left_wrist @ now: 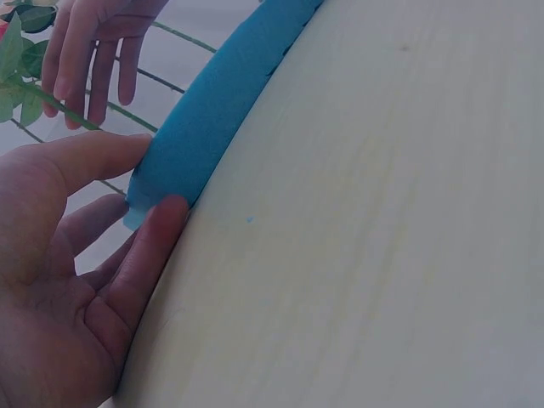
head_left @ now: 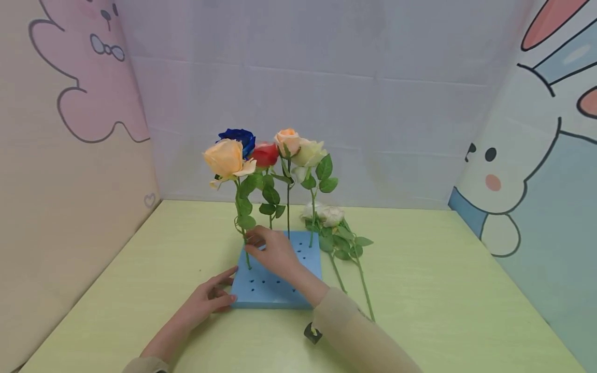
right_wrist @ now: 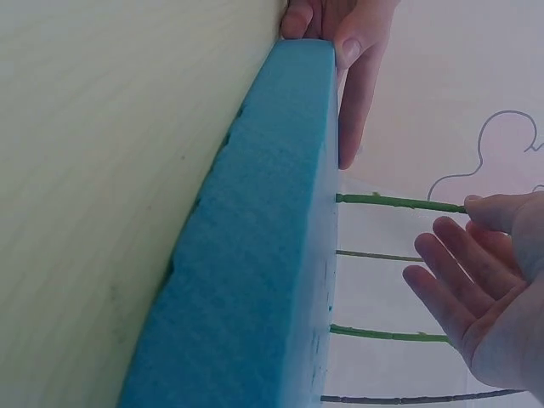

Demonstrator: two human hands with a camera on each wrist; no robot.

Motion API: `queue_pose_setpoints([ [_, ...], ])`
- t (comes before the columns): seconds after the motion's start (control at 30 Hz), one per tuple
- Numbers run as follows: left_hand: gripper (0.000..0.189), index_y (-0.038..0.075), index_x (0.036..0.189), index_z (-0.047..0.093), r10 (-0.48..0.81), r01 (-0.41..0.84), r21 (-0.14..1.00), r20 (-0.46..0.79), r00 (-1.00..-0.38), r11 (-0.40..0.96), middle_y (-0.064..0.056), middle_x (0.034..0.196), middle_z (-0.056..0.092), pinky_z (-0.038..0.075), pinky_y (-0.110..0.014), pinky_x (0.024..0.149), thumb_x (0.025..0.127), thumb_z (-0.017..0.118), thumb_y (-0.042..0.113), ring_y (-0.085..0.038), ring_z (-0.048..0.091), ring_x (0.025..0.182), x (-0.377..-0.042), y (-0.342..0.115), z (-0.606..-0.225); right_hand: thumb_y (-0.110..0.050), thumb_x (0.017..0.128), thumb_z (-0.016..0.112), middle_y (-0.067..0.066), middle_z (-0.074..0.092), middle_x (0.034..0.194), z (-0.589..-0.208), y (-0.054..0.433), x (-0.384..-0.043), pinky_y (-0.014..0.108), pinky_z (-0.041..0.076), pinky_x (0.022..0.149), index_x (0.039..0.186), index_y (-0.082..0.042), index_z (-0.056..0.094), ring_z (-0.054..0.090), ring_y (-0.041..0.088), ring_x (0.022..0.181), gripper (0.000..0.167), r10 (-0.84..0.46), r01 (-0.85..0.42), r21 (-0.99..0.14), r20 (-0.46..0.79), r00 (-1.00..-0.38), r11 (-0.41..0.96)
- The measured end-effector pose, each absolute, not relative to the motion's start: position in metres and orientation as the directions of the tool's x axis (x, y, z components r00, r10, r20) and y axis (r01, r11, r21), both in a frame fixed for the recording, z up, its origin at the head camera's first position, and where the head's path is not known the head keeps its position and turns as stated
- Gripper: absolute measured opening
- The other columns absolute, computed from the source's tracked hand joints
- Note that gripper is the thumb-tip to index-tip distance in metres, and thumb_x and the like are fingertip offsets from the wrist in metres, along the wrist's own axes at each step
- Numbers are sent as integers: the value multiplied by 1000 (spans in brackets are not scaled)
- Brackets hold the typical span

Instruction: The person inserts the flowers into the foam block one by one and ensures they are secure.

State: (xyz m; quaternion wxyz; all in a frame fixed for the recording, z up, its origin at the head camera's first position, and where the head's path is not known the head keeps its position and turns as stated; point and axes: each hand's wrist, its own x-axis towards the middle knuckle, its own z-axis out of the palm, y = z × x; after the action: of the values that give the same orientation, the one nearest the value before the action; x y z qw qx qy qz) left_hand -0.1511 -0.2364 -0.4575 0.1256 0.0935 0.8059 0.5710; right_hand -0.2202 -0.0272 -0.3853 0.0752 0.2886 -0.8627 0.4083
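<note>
A blue foam block (head_left: 275, 298) with small holes lies on the table. My right hand (head_left: 275, 254) pinches the green stem (right_wrist: 408, 202) of a peach-yellow rose (head_left: 224, 158) between thumb and fingers. That stem stands in a hole on the block's left side, and the other fingers are spread loosely. At the block's front left corner, my left hand (head_left: 207, 298) touches the edge with thumb and fingertips. Also upright in the block are a blue rose (head_left: 240, 139), a red rose (head_left: 265, 155), a pale peach rose (head_left: 287, 141) and a cream rose (head_left: 311, 153).
Two white roses (head_left: 332, 215) lie on the table to the right of the block, stems pointing toward me. A small black object (head_left: 312, 333) sits in front of the block beside my right sleeve (head_left: 340, 316). Printed cloth walls enclose the table (head_left: 443, 290).
</note>
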Motion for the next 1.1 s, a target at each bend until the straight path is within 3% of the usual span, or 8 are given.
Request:
queue_pose_setpoints([
  [0.17,72,8,155,29,298,0,947,-101,-949,321,-31,144,41,60,-28,83,94,66,19,-12,62,95,-151,-237,-458,-19,94,67,3,75,108,-387,-20,-218,22,58,80,119,-13,66,72,17,99,25,-427,-553,-674,368,-826,490],
  [0.5,72,10,155,32,258,-26,935,-125,-958,354,-28,144,43,60,-28,82,93,67,20,-16,60,96,-151,-235,-457,-17,94,66,5,72,117,-386,0,-212,42,59,90,123,-13,63,69,21,108,30,-394,-503,-734,340,-854,457],
  [0.83,71,14,154,35,212,-64,926,-152,-965,372,-24,144,46,61,-33,85,91,69,20,-19,60,99,-154,-234,-460,-16,93,68,6,72,117,-383,29,-206,34,60,87,122,-11,63,69,21,107,30,-352,-527,-719,398,-847,454],
  [1.1,72,15,154,36,208,-63,920,-154,-966,386,-24,144,46,61,-31,85,91,69,21,-19,60,98,-154,-233,-458,-11,90,71,10,72,114,-383,50,-203,42,60,86,120,-9,63,69,27,105,31,-310,-548,-711,452,-836,441],
])
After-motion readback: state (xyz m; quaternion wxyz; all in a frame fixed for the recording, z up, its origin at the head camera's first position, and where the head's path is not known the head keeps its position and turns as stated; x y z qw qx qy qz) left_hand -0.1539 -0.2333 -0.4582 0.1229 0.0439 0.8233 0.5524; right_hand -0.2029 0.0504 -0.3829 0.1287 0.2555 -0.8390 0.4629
